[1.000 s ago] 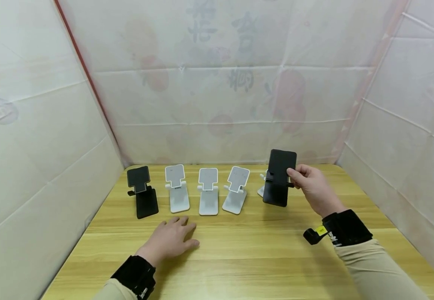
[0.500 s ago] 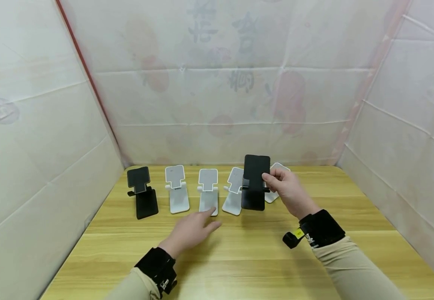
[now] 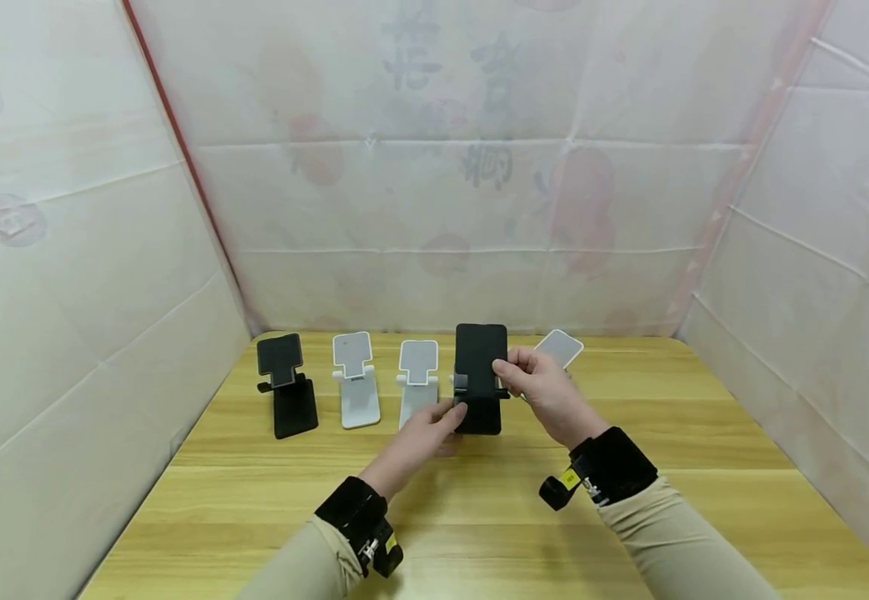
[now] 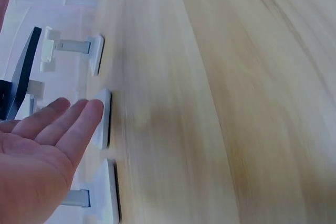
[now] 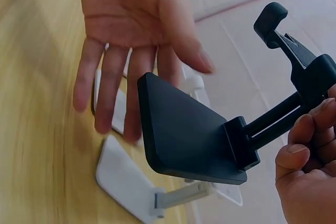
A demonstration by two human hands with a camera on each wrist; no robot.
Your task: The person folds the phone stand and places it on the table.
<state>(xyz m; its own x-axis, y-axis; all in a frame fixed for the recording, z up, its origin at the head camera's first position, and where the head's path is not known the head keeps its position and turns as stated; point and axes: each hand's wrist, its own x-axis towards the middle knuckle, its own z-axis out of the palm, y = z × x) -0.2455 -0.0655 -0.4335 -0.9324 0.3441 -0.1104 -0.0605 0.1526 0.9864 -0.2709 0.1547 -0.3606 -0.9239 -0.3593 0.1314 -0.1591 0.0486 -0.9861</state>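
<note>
A black foldable phone stand [image 3: 481,358] is held up above the table by my right hand [image 3: 546,396], which pinches its upper plate at the right edge. Seen in the right wrist view, its base plate [image 5: 184,129] is unfolded from the arm [image 5: 275,121]. My left hand [image 3: 415,437] is at the lower left of this stand, palm turned up. Its fingers [image 5: 113,82] are straight and spread beside the base plate in the right wrist view. Whether the left thumb touches the base cannot be told.
At the left stand another black phone stand [image 3: 295,408] and a white one [image 3: 360,400]. A second white stand [image 3: 418,367] is behind my left hand. Another white stand [image 3: 560,346] at the right is partly covered by my right hand. Cloth walls [image 3: 434,192] enclose the wooden table [image 3: 494,533].
My right hand has carried the black phone stand leftward, in front of a white one. My left hand has lifted from near the tabletop and moved right to the stand's base.
</note>
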